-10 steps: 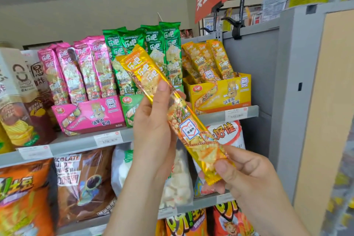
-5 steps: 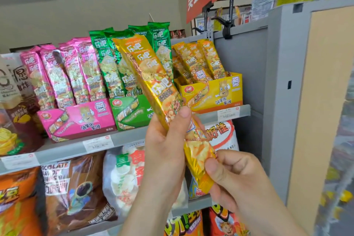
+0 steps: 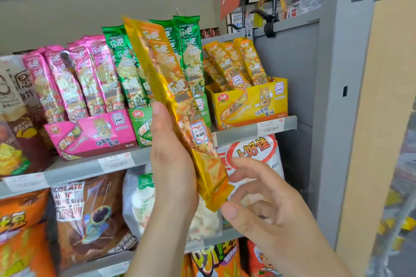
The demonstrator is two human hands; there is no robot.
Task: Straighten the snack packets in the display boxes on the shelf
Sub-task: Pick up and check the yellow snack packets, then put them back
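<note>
The held yellow packet (image 3: 180,117) is crossing in front of the green box (image 3: 140,126), blocking that slot. Yellow box (image 3: 249,105) on the right is showing open room at its right end (packets (image 3: 234,63) leaning left), though the grey side panel (image 3: 290,69) is crowding close beside it.

The held packet (image 3: 173,105) is glossy gold-yellow with orange panels. The display boxes run pink (image 3: 94,135), green (image 3: 140,126), yellow (image 3: 252,103), each matching its packets; the blurred green box looks film-strip patterned.

Long yellow snack packet (image 3: 173,105) — tilted, top leaning left — before the green display box (image 3: 140,125).
</note>
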